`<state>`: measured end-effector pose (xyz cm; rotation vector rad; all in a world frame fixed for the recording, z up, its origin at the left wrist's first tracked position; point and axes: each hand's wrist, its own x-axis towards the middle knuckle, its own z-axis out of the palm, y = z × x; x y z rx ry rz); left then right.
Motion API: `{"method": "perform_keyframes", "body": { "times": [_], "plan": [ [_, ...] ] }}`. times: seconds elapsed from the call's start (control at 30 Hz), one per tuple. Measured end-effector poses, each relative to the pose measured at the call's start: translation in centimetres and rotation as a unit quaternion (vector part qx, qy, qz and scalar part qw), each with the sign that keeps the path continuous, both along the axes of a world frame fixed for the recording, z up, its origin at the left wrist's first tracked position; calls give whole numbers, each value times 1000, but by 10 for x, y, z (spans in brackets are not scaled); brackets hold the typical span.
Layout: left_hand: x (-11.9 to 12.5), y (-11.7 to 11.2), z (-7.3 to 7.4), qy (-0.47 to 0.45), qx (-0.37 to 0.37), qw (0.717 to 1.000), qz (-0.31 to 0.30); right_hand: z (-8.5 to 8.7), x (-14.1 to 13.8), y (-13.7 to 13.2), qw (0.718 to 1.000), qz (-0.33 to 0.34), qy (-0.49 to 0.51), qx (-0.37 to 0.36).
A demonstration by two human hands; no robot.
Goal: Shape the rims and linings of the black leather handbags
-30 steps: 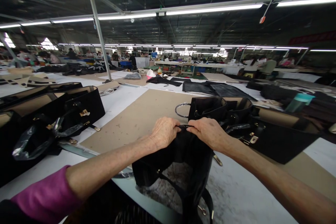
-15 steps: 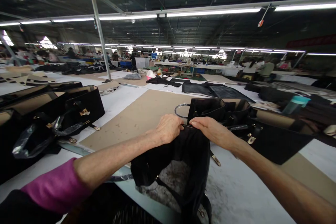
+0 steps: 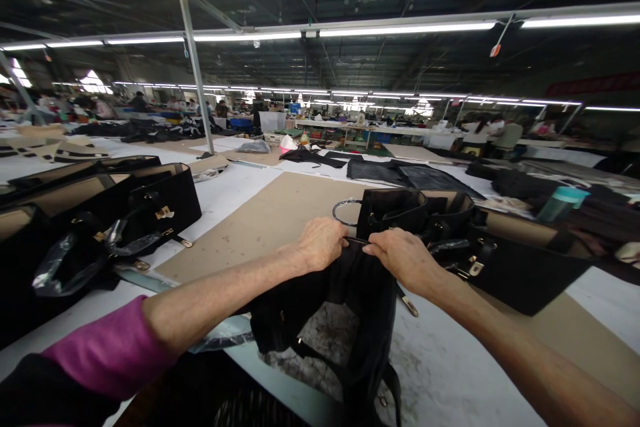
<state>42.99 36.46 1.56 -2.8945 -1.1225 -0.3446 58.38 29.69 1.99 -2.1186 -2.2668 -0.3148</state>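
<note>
A black handbag stands in front of me at the table's near edge, with stained table surface showing through its middle. My left hand pinches the far top edge of this bag. A little to the right, my right hand grips the same edge between thumb and fingers. A short stretch of the edge shows between the two hands. A strap with a metal plate sticks out at the bag's right side, below my right hand.
More black handbags stand at the right, close beyond my right hand. Others with plastic-wrapped handles stand at the left. Brown board covers part of the white table. A teal-lidded bottle is at far right; a post rises behind.
My right hand has shifted slightly to the right along the bag's edge, widening the gap between my hands. My left hand keeps nearly the same place. The camera view has tilted slightly.
</note>
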Motion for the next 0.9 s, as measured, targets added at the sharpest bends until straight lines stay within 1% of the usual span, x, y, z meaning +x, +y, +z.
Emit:
{"method": "perform_keyframes", "body": {
  "times": [0.17,0.3,0.4,0.5,0.6,0.67,0.73,0.83,0.9],
  "plan": [
    [4,-3,2,8,-21,1000,-1,3,5,0,999,7,-29,-11],
    [7,-2,2,9,-19,1000,-12,6,-4,7,998,-18,-52,-32],
    [11,-1,1,12,-16,1000,-20,5,-11,12,998,-15,-51,-29],
    [10,1,3,3,-34,999,-20,2,-13,14,999,-8,-47,-23],
    [-6,3,8,-28,-85,996,0,1,-10,15,999,-4,-47,-25],
    [-25,1,10,-58,-130,990,17,0,-8,17,999,-2,-50,-17],
    [-46,-3,10,-79,-157,984,31,-1,-7,19,999,-1,-46,-14],
    [-69,-11,5,-78,-143,984,68,0,-9,22,999,3,-31,-29],
    [-74,-16,3,-78,-127,985,93,1,-13,25,999,9,-26,-33]
  ]
}}
